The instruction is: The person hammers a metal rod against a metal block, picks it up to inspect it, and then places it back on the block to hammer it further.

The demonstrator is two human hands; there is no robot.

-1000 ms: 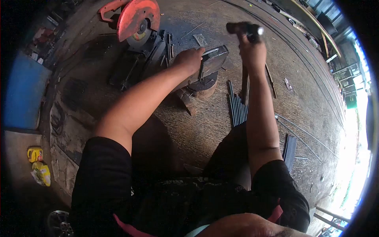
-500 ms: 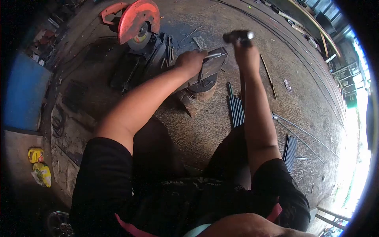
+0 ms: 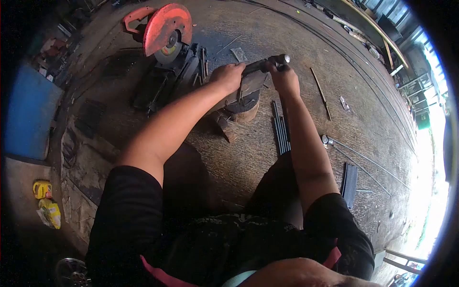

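Observation:
My right hand (image 3: 286,80) is closed round the handle of a hammer (image 3: 278,60), whose dark head with a shiny end is low over the metal block. Whether the head touches anything there I cannot make out. My left hand (image 3: 228,76) is closed on a short metal rod lying along the top of that block; the rod is now mostly hidden behind the hammer and fingers. The dark steel block (image 3: 252,85) serves as an anvil and is set on a round wooden stump (image 3: 246,112).
A cut-off saw with a red guard (image 3: 167,28) stands ahead on the left. Cut metal rods (image 3: 281,128) lie by my right knee, and another bundle (image 3: 349,185) farther right. Long thin bars (image 3: 370,162) stretch across the floor. Yellow containers (image 3: 43,189) are at far left.
My right hand has swung the hammer down and left, from above the block to its top. My left hand stays nearly in place at the rod.

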